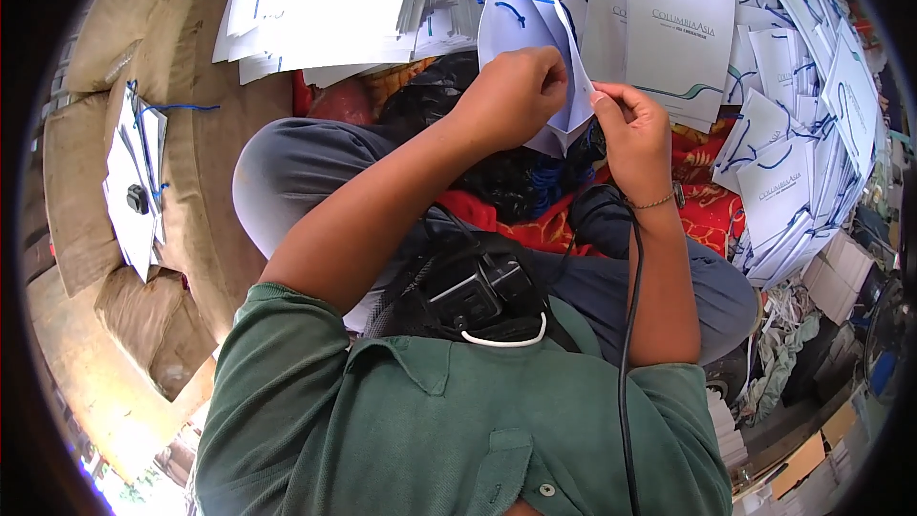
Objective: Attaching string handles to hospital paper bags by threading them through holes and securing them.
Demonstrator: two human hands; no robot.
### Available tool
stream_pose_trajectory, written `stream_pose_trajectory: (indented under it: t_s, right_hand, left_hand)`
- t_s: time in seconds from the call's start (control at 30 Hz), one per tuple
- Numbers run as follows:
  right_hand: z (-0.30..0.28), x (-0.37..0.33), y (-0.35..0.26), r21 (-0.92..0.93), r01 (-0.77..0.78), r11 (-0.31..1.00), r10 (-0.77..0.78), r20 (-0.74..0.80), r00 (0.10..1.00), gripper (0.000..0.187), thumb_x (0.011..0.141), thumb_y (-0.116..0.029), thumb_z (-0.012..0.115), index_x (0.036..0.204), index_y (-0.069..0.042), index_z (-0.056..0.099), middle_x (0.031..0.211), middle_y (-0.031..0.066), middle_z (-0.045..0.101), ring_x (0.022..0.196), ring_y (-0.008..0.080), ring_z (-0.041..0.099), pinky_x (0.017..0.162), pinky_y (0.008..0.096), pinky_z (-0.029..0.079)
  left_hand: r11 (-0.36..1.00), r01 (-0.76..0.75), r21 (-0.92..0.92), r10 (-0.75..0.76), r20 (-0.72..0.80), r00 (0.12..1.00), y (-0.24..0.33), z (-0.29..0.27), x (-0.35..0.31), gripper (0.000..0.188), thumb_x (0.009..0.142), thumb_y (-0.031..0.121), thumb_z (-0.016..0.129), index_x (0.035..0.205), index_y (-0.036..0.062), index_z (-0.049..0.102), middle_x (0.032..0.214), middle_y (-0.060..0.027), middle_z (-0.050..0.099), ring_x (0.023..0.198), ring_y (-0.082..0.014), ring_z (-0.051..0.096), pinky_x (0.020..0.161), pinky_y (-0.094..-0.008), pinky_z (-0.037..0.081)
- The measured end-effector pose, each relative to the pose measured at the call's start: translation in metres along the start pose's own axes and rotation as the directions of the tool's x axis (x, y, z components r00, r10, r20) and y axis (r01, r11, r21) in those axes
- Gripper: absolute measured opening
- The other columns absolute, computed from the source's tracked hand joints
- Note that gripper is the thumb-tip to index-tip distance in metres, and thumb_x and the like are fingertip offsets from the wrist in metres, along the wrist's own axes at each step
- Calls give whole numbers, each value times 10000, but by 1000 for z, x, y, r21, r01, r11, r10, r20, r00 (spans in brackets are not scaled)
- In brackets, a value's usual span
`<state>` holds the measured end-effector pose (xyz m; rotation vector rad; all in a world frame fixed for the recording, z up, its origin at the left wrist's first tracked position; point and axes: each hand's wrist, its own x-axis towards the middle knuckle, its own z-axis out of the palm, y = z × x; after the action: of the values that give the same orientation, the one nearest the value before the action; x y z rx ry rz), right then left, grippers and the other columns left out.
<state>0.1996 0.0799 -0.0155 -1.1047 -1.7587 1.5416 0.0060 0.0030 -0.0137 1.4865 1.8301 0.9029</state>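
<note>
I sit cross-legged on a red patterned cloth, brown cushions to its left. My left forearm slants across; my left hand, fingers curled, overlaps a white paper carrier bag, its grip unclear. My right hand, wrist bent, pinches the bag's right edge between thumb and forefinger. I count 1 bag in hand, over the cloth's middle, 1 white paper stack toward its far left corner, and overlapping, uncountable corded bags along its right edge.
</note>
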Motion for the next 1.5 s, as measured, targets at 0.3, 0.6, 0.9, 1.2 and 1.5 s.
stream_pose_trajectory:
  t_s: [0.3,0.6,0.9,1.2,1.5]
  right_hand:
    - [4,-2,5,72,13,997,-18,65,998,239,1053,-131,740,1183,62,794,1029,57,794,891,96,690,829,266,550]
    - [15,-2,16,320,-159,934,97,200,975,338,1092,-125,629,1383,-25,769,1064,10,686,1018,116,638,930,289,529]
    - [2,6,27,642,-536,548,182,534,826,475,1116,-237,550,1512,-3,669,1036,7,665,969,148,617,935,340,530]
    - [-38,36,46,618,-331,713,284,178,942,345,1116,-234,625,1397,-71,740,968,11,719,814,119,664,759,312,592]
    - [-187,84,190,182,-696,695,699,-400,593,275,1079,-310,607,1243,-143,752,948,1,688,728,146,638,691,379,598]
  left_hand:
    - [935,149,-322,-136,63,989,8,0,-4,299,1033,144,695,1242,-67,729,1042,-143,798,920,-187,768,863,-333,607]
    - [994,88,-58,-88,1,996,7,-15,0,347,946,237,768,1121,-53,695,960,-175,743,895,-241,720,859,-373,578]
    - [993,114,-5,-114,-108,988,3,-6,2,249,917,103,726,1111,-46,675,940,-193,737,866,-261,721,841,-390,572]
    - [997,73,33,-68,-139,988,-3,-4,3,254,928,89,732,1129,-52,665,976,-223,739,875,-285,727,837,-393,571]
    - [995,51,88,-36,-160,986,-10,-12,-1,225,967,84,715,1156,-28,664,991,-204,739,843,-271,722,785,-391,569]
